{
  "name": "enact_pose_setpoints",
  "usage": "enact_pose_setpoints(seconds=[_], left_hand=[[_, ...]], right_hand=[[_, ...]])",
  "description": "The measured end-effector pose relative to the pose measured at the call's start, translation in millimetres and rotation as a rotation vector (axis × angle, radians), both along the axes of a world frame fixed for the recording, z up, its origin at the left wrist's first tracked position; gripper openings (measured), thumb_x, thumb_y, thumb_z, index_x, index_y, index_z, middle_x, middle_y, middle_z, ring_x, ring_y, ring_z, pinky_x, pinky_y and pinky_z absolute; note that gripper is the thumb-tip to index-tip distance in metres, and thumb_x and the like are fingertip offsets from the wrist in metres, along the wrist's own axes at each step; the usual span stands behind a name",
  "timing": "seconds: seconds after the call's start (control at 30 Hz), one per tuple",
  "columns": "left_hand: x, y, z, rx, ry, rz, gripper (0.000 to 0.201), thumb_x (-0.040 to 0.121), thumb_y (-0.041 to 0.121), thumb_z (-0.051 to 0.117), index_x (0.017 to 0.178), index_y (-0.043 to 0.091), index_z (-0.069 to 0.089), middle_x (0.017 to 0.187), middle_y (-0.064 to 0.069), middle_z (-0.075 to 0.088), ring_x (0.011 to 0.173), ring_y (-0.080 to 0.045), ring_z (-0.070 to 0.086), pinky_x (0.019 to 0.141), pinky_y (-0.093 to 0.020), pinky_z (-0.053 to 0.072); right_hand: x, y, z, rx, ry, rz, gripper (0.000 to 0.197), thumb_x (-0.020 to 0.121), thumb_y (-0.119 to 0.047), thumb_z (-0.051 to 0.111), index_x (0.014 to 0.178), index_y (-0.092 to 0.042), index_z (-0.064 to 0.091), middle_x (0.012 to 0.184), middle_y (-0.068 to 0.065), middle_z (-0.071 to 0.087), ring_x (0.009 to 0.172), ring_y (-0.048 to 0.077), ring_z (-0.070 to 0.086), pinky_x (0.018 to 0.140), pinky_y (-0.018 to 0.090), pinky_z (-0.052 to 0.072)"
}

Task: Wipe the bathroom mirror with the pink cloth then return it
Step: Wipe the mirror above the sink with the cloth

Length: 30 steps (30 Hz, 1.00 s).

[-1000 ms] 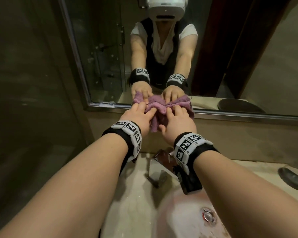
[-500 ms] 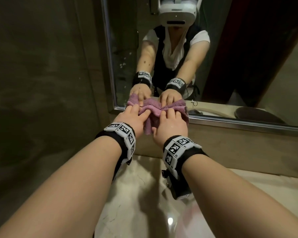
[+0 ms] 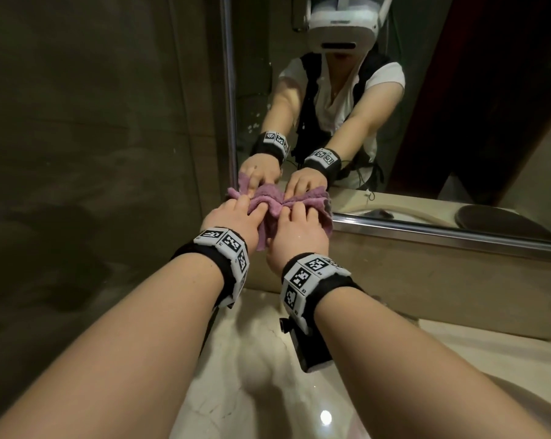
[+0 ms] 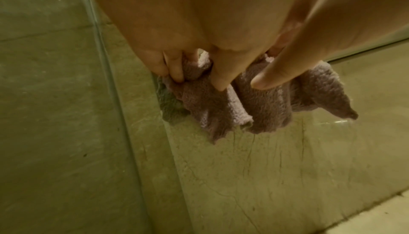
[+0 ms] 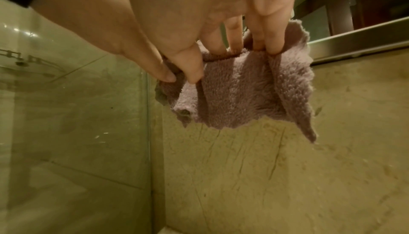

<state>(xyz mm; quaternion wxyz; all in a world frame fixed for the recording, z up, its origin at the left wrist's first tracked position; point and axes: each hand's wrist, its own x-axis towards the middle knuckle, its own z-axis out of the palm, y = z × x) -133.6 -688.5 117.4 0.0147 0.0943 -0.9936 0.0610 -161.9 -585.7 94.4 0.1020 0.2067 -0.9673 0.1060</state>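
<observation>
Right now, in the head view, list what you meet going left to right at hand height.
Tiled wall → left hand → right hand → reflected dark round dish. The pink cloth spans both hands, so it is left out.

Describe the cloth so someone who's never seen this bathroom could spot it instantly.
Find the mirror above the counter and go to its lower left corner. There the left hand and right hand hold a bunched cloth against it. Its pink, fluffy pile stands out from the hard beige wall below.
</observation>
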Motion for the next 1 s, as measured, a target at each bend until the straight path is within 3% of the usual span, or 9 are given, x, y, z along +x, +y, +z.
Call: enact_pose_setpoints(seconds=[0.17, 0.33, 0.53, 0.63, 0.73, 0.8, 0.87, 0.93, 1.0], left_hand=[[-1, 9, 7, 0.054, -0.022, 0.049, 0.062, 0.092, 0.031, 0.052, 0.146, 0.025, 0.022, 0.146, -0.012, 0.028, 0.136, -0.032, 0.031, 0.102, -0.042, 0.039], [7, 14, 33, 0.151, 0.063, 0.071, 0.029, 0.093, 0.025, 0.052, 0.12, 0.016, 0.047, 0.128, -0.011, 0.051, 0.12, -0.032, 0.05, 0.093, -0.043, 0.046], [30, 26, 72, 0.331, 0.217, 0.057, 0.044, 0.094, 0.026, 0.051, 0.132, 0.015, 0.031, 0.109, -0.015, 0.063, 0.1, -0.036, 0.062, 0.081, -0.04, 0.048], [38, 33, 94, 0.287, 0.193, 0.009, 0.028, 0.095, 0.028, 0.049, 0.122, 0.02, 0.051, 0.113, -0.01, 0.065, 0.104, -0.031, 0.061, 0.089, -0.039, 0.05], [49, 43, 113, 0.209, 0.279, 0.006, 0.019, 0.093, 0.034, 0.052, 0.107, 0.032, 0.063, 0.119, 0.001, 0.062, 0.114, -0.026, 0.054, 0.097, -0.04, 0.04], [57, 50, 126, 0.166, 0.336, 0.031, 0.019, 0.091, 0.042, 0.054, 0.106, 0.038, 0.065, 0.126, 0.011, 0.057, 0.123, -0.024, 0.043, 0.098, -0.04, 0.032], [64, 56, 140, 0.201, 0.364, 0.053, 0.019, 0.089, 0.045, 0.054, 0.102, 0.038, 0.066, 0.129, 0.015, 0.056, 0.126, -0.022, 0.041, 0.1, -0.039, 0.028], [67, 62, 153, 0.258, 0.364, 0.074, 0.021, 0.092, 0.043, 0.05, 0.103, 0.032, 0.063, 0.119, 0.006, 0.065, 0.122, -0.022, 0.05, 0.104, -0.036, 0.029], [71, 69, 165, 0.339, 0.354, 0.081, 0.023, 0.095, 0.038, 0.046, 0.107, 0.024, 0.059, 0.113, -0.003, 0.068, 0.116, -0.022, 0.057, 0.106, -0.032, 0.031]], right_hand=[[-8, 2, 5, -0.077, -0.004, 0.028, 0.048, 0.088, -0.033, 0.056, 0.132, -0.017, 0.044, 0.134, 0.005, 0.042, 0.128, 0.026, 0.038, 0.097, 0.037, 0.042], [-24, 20, 38, -0.115, -0.177, 0.054, 0.034, 0.093, -0.03, 0.048, 0.121, -0.016, 0.059, 0.13, 0.009, 0.055, 0.122, 0.028, 0.051, 0.097, 0.036, 0.044], [-18, 46, 76, -0.445, -0.234, 0.258, 0.032, 0.095, -0.012, 0.046, 0.125, -0.004, 0.054, 0.13, 0.017, 0.059, 0.115, 0.03, 0.057, 0.096, 0.03, 0.041], [-10, 54, 97, -0.49, -0.209, 0.332, 0.022, 0.094, -0.009, 0.048, 0.11, 0.001, 0.061, 0.122, 0.025, 0.061, 0.091, 0.025, 0.059, 0.088, 0.031, 0.043], [2, 59, 110, -0.602, -0.249, 0.365, 0.02, 0.093, -0.006, 0.049, 0.106, 0.003, 0.062, 0.104, 0.024, 0.066, 0.098, 0.036, 0.062, 0.095, 0.047, 0.048], [8, 64, 118, -0.704, -0.315, 0.354, 0.02, 0.093, -0.007, 0.049, 0.108, 0.002, 0.06, 0.101, 0.02, 0.065, 0.1, 0.035, 0.062, 0.093, 0.047, 0.05], [14, 70, 130, -0.863, -0.44, 0.365, 0.019, 0.096, -0.009, 0.046, 0.106, 0.002, 0.057, 0.087, 0.015, 0.061, 0.076, 0.021, 0.064, 0.071, 0.033, 0.056], [21, 76, 144, -1.061, -0.649, 0.408, 0.023, 0.099, -0.012, 0.04, 0.086, -0.002, 0.054, 0.067, 0.007, 0.045, 0.044, 0.005, 0.05, 0.04, 0.017, 0.04], [26, 83, 158, -1.132, -0.793, 0.492, 0.029, 0.101, -0.019, 0.038, 0.081, -0.006, 0.054, 0.061, 0.002, 0.037, 0.038, 0.002, 0.04, 0.037, 0.014, 0.027]])
